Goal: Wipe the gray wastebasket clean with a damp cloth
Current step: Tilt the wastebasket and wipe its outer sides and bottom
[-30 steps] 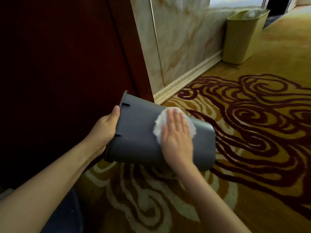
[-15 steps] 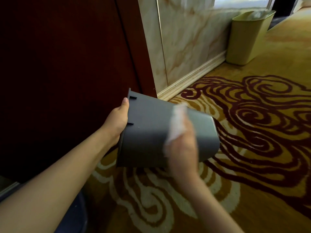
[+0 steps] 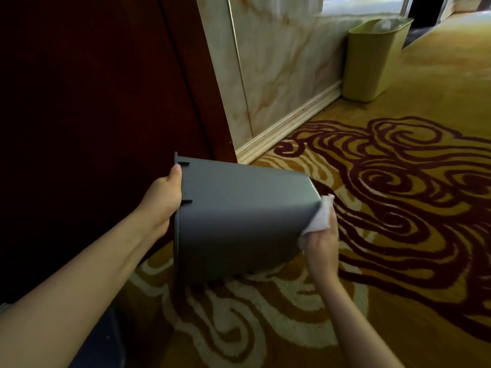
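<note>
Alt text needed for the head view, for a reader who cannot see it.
A person holds a gray wastebasket on its side above patterned carpet, left hand gripping its rim while the right hand presses a white cloth against its base. A yellow bin stands by the marble wall.

yellow bin by marble wall — liner inside, perhaps | dark wooden door | swirl-patterned carpet
</note>
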Demonstrator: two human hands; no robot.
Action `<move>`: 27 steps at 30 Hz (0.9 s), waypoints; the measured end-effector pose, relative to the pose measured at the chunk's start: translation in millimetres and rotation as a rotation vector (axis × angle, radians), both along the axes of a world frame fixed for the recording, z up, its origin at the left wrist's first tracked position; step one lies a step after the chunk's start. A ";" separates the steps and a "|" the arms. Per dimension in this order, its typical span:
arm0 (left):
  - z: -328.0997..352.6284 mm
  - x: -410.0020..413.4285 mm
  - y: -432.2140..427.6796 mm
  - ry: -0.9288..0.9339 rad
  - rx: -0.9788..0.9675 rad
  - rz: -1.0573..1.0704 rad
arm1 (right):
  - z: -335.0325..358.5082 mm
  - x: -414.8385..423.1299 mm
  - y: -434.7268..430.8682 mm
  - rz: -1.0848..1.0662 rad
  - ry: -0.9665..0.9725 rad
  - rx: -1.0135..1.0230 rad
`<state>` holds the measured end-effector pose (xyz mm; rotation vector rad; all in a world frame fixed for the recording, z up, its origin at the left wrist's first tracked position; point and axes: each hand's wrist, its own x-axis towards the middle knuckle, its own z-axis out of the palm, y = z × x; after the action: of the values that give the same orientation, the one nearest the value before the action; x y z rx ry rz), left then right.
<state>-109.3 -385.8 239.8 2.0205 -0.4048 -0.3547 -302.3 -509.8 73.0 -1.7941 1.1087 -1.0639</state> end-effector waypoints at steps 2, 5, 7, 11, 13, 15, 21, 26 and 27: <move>-0.1 -1.0 2.0 0.024 -0.010 0.014 | -5.4 -6.6 -18.7 -0.098 -0.045 0.302; -0.2 -3.4 5.6 0.033 -0.014 0.010 | 15.3 -5.8 -16.7 -0.140 -0.212 0.523; -0.1 -4.3 6.0 0.034 -0.003 -0.001 | 48.0 6.8 6.4 -0.097 -0.131 0.315; 4.2 -7.8 6.1 -0.035 0.025 -0.054 | 89.3 51.0 50.4 0.250 0.163 -0.415; 4.2 -10.1 10.4 -0.084 0.050 -0.088 | 90.3 62.7 43.7 0.294 0.245 -0.350; 2.8 -12.7 17.9 -0.117 0.075 -0.098 | 80.4 59.1 23.2 0.245 0.338 -0.229; -3.9 -24.5 48.1 -0.078 0.054 -0.253 | 36.8 -5.1 -43.1 -0.019 0.597 0.056; -3.4 -16.1 70.8 0.239 -0.013 -0.286 | 24.1 -37.5 -35.5 -0.080 -0.043 0.565; 0.2 -10.0 67.4 0.308 -0.052 -0.235 | 25.0 -40.5 -30.1 -0.118 -0.148 0.581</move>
<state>-119.3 -318.5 240.0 1.8331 -0.4522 -0.7813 -342.8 -539.9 97.9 -1.1872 1.2824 -0.8128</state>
